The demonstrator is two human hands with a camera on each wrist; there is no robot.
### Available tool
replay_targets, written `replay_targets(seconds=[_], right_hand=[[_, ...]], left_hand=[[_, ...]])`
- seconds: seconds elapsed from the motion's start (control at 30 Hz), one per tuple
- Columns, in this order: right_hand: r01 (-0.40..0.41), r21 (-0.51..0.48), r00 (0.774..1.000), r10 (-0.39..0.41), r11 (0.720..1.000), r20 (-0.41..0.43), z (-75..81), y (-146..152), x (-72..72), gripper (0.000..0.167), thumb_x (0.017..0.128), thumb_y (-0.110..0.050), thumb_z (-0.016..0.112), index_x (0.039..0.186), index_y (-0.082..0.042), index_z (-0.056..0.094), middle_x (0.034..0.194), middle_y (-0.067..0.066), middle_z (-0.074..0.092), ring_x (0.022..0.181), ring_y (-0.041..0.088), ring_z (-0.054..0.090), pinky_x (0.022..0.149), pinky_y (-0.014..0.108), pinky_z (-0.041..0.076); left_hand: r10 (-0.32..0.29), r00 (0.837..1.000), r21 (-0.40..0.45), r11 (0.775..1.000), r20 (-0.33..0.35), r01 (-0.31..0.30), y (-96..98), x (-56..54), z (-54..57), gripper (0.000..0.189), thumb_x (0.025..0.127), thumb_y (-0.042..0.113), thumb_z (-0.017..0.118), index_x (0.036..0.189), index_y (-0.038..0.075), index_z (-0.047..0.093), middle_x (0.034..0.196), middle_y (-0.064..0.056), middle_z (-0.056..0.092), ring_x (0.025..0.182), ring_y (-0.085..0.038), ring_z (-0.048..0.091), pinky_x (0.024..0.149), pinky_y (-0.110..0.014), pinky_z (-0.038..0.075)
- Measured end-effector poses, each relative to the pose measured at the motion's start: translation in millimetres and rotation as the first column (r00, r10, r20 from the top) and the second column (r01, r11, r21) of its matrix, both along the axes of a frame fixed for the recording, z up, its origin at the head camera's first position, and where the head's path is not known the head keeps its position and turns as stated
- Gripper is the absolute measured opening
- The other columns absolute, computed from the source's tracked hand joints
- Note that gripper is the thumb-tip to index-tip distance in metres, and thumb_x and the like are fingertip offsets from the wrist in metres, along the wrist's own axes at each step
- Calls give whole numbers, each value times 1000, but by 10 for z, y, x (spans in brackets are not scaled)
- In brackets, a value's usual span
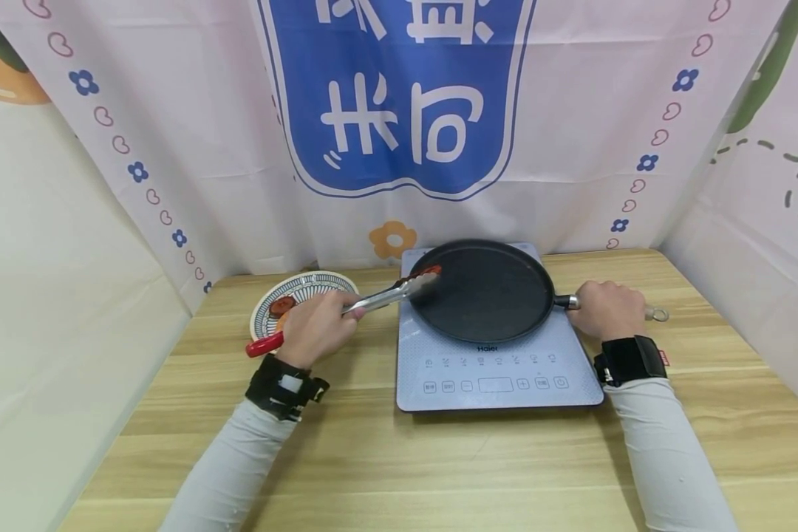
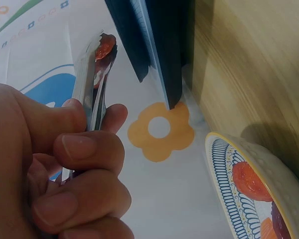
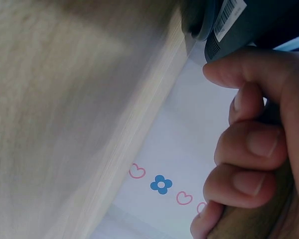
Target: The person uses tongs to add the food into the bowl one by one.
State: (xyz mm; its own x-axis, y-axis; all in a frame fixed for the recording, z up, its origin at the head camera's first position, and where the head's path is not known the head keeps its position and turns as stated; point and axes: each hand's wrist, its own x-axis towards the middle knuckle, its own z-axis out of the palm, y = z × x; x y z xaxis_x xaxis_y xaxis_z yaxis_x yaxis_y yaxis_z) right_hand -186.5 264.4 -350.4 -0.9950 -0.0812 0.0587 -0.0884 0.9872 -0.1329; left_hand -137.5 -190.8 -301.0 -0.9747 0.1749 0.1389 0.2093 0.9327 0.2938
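Note:
My left hand [image 1: 319, 327] grips metal tongs [image 1: 382, 298] with a red handle end. Between the tong tips is a glossy reddish slice [image 2: 105, 46], over the left rim of a flat black frying pan [image 1: 488, 295]. The pan's bare cooking surface faces up, and it sits on a pale induction cooker [image 1: 425, 369]. My right hand [image 1: 608, 309] holds the pan's handle [image 3: 254, 214], its fingers curled round the wooden part. Under and behind the left hand stands a patterned plate [image 1: 319, 283] with a round red slice [image 2: 250, 180] and orange and purplish pieces, partly hidden.
The cooker's touch panel [image 1: 495, 385] faces me at its front edge. Behind the wooden table [image 1: 439, 465] hangs a white printed cloth [image 1: 572, 148] close to the pan and cooker. More cloth closes off both sides.

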Motion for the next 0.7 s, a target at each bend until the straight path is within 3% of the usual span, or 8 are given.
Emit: replay_targets(seconds=[0.33,0.7], right_hand=[[2,5,1000,-2,1000,-1,10,-14,11,35,89,-25,71,61,-12,57,63,9,56,61,30,53,55,44,40],[2,3,1000,-2,1000,-9,-9,3,2,36,89,-24,70,59,-12,55,62,8,56,60,30,53,54,44,39]], left_hand=[[18,1000,-9,1000,16,-18,44,-32,5,18,101,32,67,98,19,80,70,0,58,63,-19,52,53,-33,34],[-1,999,-18,1000,44,2,92,-72,-7,21,102,30,67,113,21,82,70,0,58,58,-18,50,48,-30,32]])
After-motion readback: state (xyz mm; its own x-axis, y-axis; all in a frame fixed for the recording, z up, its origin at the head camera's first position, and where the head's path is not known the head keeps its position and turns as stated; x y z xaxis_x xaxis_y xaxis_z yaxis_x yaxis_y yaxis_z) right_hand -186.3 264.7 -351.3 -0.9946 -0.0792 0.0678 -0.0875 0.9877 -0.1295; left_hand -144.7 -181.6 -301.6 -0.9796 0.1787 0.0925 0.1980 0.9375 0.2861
